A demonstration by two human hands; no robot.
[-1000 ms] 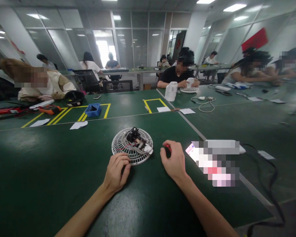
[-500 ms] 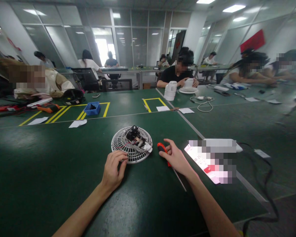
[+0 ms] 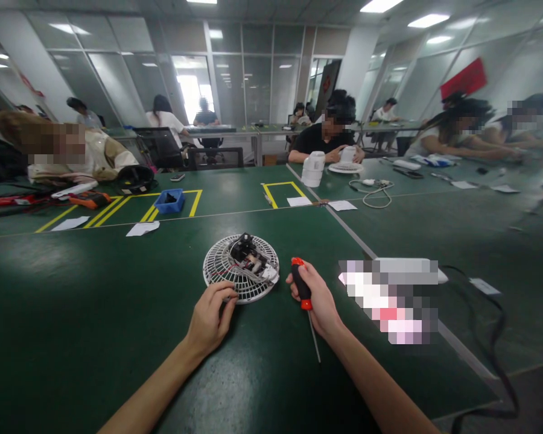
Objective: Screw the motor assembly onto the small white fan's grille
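Observation:
A round white fan grille [image 3: 215,271] lies on the green table, carrying a dark motor assembly [image 3: 248,256] with exposed wires. At its near rim is my left hand [image 3: 212,313], with thumb and fingertips pinched together; whatever is between them is too small or hidden to make out. To the right of the grille, my right hand [image 3: 319,295] is wrapped round a red and black screwdriver [image 3: 303,286]. The handle points away from me, and the metal shaft slants down toward my right forearm, its tip nearest me. The screwdriver is apart from the grille.
A glowing, pixelated phone-like screen [image 3: 380,301] and a white device [image 3: 407,271] with a dark cable lie at right. Beyond are a blue bin [image 3: 169,202], paper slips [image 3: 142,228], yellow tape outlines and a white housing [image 3: 314,169]. A co-worker [image 3: 328,135] handles white fan parts opposite.
My right hand has closed more firmly round the screwdriver handle and turned it, so the shaft points more nearly straight toward me. My left hand and the grille have hardly moved.

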